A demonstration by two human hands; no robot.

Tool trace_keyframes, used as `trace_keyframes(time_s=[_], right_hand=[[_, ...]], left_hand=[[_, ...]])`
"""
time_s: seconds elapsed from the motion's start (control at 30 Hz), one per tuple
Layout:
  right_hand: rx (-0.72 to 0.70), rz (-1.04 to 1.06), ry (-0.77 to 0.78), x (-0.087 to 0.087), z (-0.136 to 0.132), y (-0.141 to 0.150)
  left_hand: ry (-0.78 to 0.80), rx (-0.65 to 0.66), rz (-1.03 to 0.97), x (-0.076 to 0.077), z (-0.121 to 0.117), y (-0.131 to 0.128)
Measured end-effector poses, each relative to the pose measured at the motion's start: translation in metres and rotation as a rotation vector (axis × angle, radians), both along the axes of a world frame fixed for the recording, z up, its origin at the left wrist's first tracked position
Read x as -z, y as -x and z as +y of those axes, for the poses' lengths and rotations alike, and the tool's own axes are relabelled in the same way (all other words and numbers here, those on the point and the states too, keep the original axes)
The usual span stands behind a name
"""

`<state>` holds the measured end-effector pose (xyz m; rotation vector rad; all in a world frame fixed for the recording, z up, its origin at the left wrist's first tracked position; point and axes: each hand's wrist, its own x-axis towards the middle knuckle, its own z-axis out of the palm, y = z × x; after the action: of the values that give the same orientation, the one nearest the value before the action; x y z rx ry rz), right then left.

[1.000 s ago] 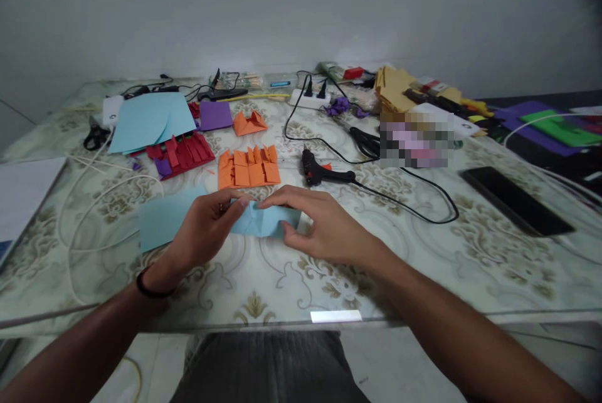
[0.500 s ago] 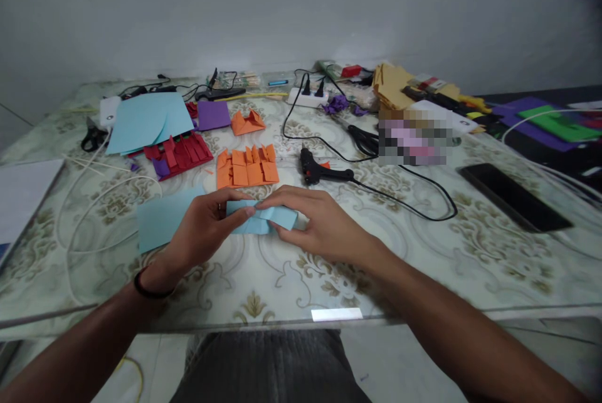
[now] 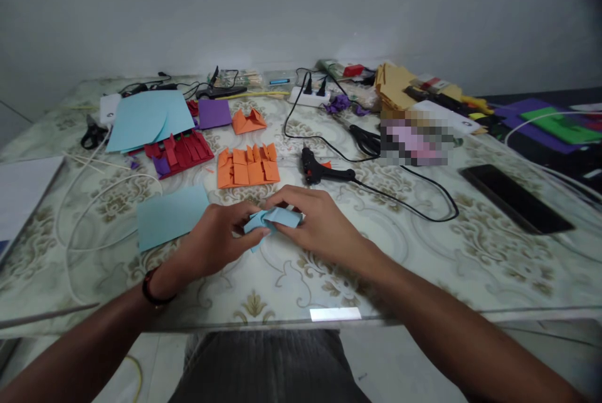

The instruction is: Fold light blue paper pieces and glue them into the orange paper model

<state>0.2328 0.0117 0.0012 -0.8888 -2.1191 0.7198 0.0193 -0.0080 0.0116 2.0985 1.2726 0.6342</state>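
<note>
Between my two hands is a small folded piece of light blue paper point(image 3: 284, 217), bent up off the table. My left hand point(image 3: 214, 237) pinches its left end between thumb and fingers. At the other end, my right hand point(image 3: 320, 221) grips it with the thumb below and fingers over the top; the fingers hide part of the folds. A flat light blue paper sheet point(image 3: 169, 218) lies just left of my left hand. Beyond my hands sits a folded orange paper piece point(image 3: 248, 168), with a smaller orange folded paper point(image 3: 249, 121) behind it.
A black glue gun point(image 3: 324, 168) lies ahead of my right hand, its cord curving right. Further off are a white power strip point(image 3: 309, 97), black scissors point(image 3: 94, 133), red folded paper point(image 3: 183, 153), a purple square point(image 3: 214, 115) and large blue sheets point(image 3: 145, 118). A phone point(image 3: 515, 198) rests at right.
The blue paper has been tilted and bent more sharply between my hands. My left hand has moved right and slightly down, uncovering more of the flat blue sheet.
</note>
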Motion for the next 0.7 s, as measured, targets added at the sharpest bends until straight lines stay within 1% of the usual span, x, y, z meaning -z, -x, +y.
trace_keyframes(time_s=[0.13,0.23,0.33,0.43,0.57,0.63,0.7], right_hand=[[0.059,0.033,0.115,-0.002,-0.007,0.006],[0.106,0.094,0.104,-0.003,-0.01,0.007],[0.137,0.153,0.014,-0.001,-0.01,0.005],[0.11,0.134,-0.119,0.003,-0.009,0.003],[0.025,-0.016,-0.334,0.005,-0.008,0.0],[0.017,-0.069,-0.377,0.006,-0.007,0.0],[0.017,-0.098,-0.359,0.007,-0.005,0.0]], left_hand=[[0.01,-0.07,0.057,0.0,0.0,0.0],[0.051,-0.151,-0.023,0.0,0.002,0.002],[0.11,-0.248,-0.181,-0.001,0.006,0.005],[0.177,-0.292,-0.263,-0.002,0.01,0.007],[0.22,-0.236,-0.272,0.0,0.012,0.008],[0.244,-0.2,-0.283,0.002,0.011,0.007],[0.206,-0.215,-0.304,0.004,0.009,0.006]])
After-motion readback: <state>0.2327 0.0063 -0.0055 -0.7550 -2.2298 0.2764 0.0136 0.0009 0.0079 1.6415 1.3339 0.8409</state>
